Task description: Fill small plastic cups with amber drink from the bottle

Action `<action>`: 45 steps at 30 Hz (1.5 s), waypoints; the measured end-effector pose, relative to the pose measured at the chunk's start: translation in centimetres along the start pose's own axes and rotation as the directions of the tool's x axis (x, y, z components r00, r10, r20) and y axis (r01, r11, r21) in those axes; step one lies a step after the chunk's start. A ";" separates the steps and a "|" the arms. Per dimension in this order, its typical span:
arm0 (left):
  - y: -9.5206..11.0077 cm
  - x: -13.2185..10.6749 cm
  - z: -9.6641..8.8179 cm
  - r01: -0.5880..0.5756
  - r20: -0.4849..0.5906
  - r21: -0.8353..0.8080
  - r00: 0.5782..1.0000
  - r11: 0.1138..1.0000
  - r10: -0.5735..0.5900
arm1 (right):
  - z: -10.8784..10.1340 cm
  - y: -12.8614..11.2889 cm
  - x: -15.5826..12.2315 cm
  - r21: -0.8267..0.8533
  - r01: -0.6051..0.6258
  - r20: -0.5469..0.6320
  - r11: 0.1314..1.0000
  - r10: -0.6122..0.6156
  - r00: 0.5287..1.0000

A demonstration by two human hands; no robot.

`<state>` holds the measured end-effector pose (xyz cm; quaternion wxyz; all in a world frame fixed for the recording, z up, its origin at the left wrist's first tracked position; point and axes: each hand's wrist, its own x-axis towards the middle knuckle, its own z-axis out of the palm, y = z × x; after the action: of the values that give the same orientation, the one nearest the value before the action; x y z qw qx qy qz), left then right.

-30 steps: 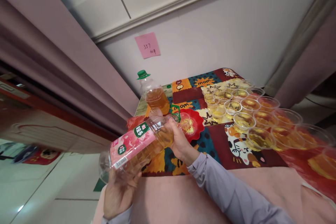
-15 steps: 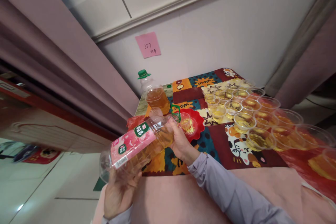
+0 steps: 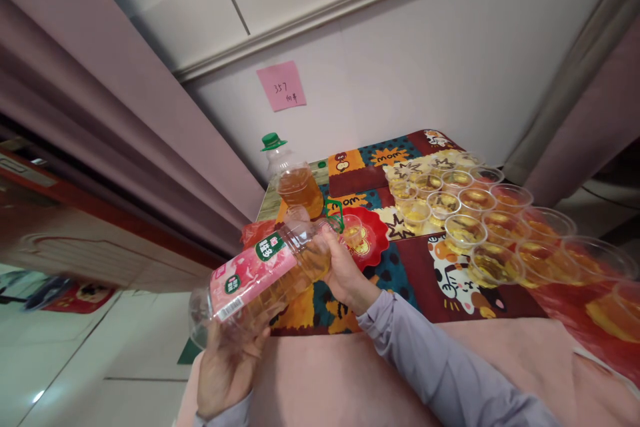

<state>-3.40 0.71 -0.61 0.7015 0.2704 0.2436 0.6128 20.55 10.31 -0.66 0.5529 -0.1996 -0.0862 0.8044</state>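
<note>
The left hand is cupping the base of a tilted, pink-labelled clear plastic bottle, bearing its weight. The right hand is clasping its shoulder, aiming the mouth toward a small clear cup (on a red plate by the left edge of the table).

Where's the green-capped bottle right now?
In the head view, the green-capped bottle stands upright at the far left edge of the table, just behind the tilted pink-labelled bottle and left of the red plate.
</note>
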 end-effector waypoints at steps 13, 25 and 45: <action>-0.1 -0.1 0.0 0.013 -0.059 0.019 0.998 1.000 -0.012 | -0.2 -0.2 0.0 -0.018 -0.015 0.034 1.000 0.016 0.999; -0.5 -0.1 -0.7 -0.018 -0.089 -0.005 0.996 1.000 0.017 | 0.1 -0.3 -0.2 -0.004 -0.032 -0.007 0.999 0.032 0.999; -0.5 -0.2 -0.2 -0.008 -0.177 -0.005 0.984 1.000 0.007 | -0.5 0.0 0.2 -0.028 -0.024 -0.002 0.999 0.024 1.000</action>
<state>-3.18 0.47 -1.05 0.6754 0.2137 0.3023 0.6378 20.74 10.44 -1.19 0.5403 -0.2089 -0.0946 0.8097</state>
